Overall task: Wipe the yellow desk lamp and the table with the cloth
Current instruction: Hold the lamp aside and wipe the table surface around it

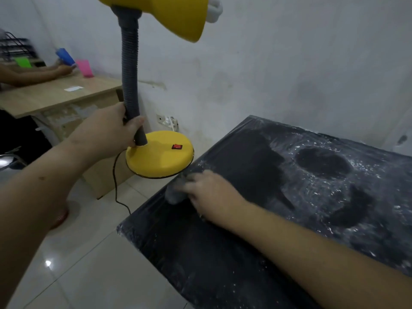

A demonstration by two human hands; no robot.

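Where the yellow desk lamp [131,63] is: held up clear of the table [223,253], upright over the floor [89,253], just off the table's left edge near the far-left corner. Whether the base [159,160] touches that edge can't be told tbh.
Left hand [111,130]: wrapped tight round the grey bendy neck [130,90], low down, just above the base.
Base: round, yellow, tilted a bit, with a red switch [176,146] on top. A black cord [115,186] is seen hanging from it toward the floor.
Shade [169,16]: yellow, cut off by the top of the view.
Right hand [211,194]: laid on the table by its left edge, fingers bent over the cloth [176,194] and gripping it. Pretty blurred though.
Cloth: grey, bunched up, pressed onto the table top right at the left edge.
Table top: black. White dust is spread thick over the far-right part, with a round dust-free patch [323,162] in it. The near-left part is mostly dark.
Background: a wooden desk [55,99] is set against the wall off to the left. Another person's arm [33,74] is rested on it, beside a pink cup [83,67] and a white slip of paper [73,88].
Wall socket [167,121]: seen low on the wall behind the base.
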